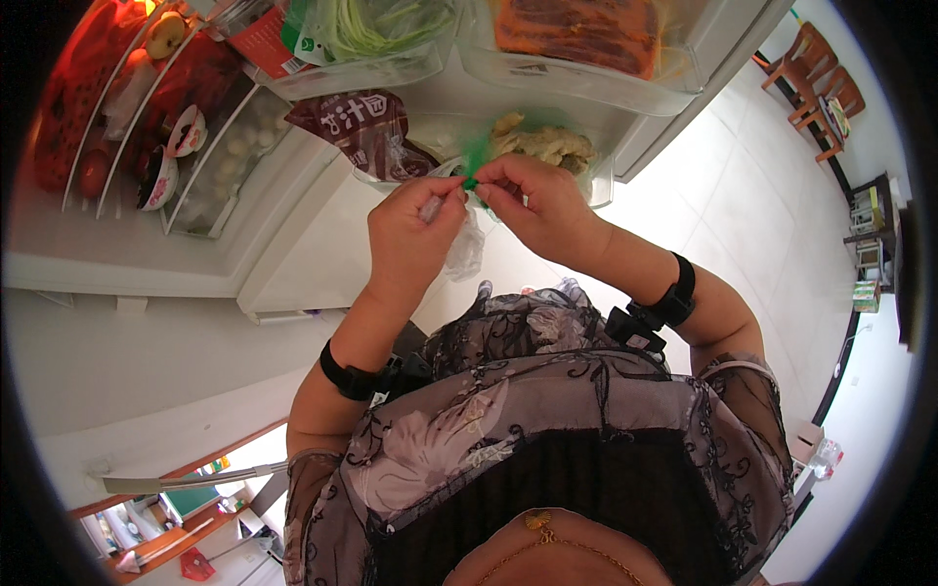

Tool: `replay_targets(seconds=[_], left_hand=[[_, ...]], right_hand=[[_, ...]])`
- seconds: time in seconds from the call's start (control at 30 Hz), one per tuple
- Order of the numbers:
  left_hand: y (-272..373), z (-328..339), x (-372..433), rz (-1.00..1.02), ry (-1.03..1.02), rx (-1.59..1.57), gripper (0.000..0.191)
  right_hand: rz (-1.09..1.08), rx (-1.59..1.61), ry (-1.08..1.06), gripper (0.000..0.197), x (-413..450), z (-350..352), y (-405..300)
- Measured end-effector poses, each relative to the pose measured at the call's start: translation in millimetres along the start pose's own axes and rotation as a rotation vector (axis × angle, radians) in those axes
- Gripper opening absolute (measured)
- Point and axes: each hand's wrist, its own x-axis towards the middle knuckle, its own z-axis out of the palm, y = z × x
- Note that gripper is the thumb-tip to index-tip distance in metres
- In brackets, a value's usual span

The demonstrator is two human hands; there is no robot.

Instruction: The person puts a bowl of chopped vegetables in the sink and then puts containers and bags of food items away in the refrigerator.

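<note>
Both hands meet in front of the refrigerator door's lowest visible bin (602, 183). My left hand (418, 223) pinches one side of a small green knotted piece of plastic (470, 183); a crumpled clear plastic bag (464, 245) hangs beneath its fingers. My right hand (546, 209) pinches the other side of the green plastic with thumb and forefinger. Thin green plastic spreads up from the knot towards pale, knobbly ginger-like pieces (549, 143) in the bin. Left of them lies a dark maroon printed package (370, 132). Whether the green plastic wraps the pieces fully is unclear.
Above, door bins hold a bag of green stalks (388, 26) and a packet of orange-brown food (579, 33). Refrigerator shelves at left carry bowls (187, 130), an apple (165, 35) and a drawer of round pale items (238, 150). Wooden chairs (806, 66) stand far right.
</note>
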Motion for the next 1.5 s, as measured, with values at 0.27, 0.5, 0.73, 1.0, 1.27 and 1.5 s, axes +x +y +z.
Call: replay_targets(seconds=[0.27, 0.5, 0.73, 1.0, 1.27, 1.5], left_hand=[[6, 0, -2, -0.082, -0.060, -0.076, 0.018], [11, 5, 2, 0.319, -0.140, 0.263, 0.031], [3, 0, 24, -0.130, -0.236, -0.261, 0.018], [31, -1, 23, 0.084, -0.178, -0.450, 0.018], [97, -74, -7, 0.405, 0.296, -0.584, 0.023], [90, -110, -107, 0.252, 0.439, -0.231, 0.022]], right_hand=[[0.035, 0.051, -0.036, 0.010, 0, -1, 8], [-0.107, 0.028, -0.042, 0.012, 0, -6, 9], [-0.211, -0.106, 0.203, 0.020, -16, -49, 9], [0.159, 0.078, 0.543, 0.022, -44, -113, 73], [0.132, 0.272, 0.677, 0.053, -1, -133, 118], [0.103, 0.497, 0.671, 0.074, 27, -156, 147]])
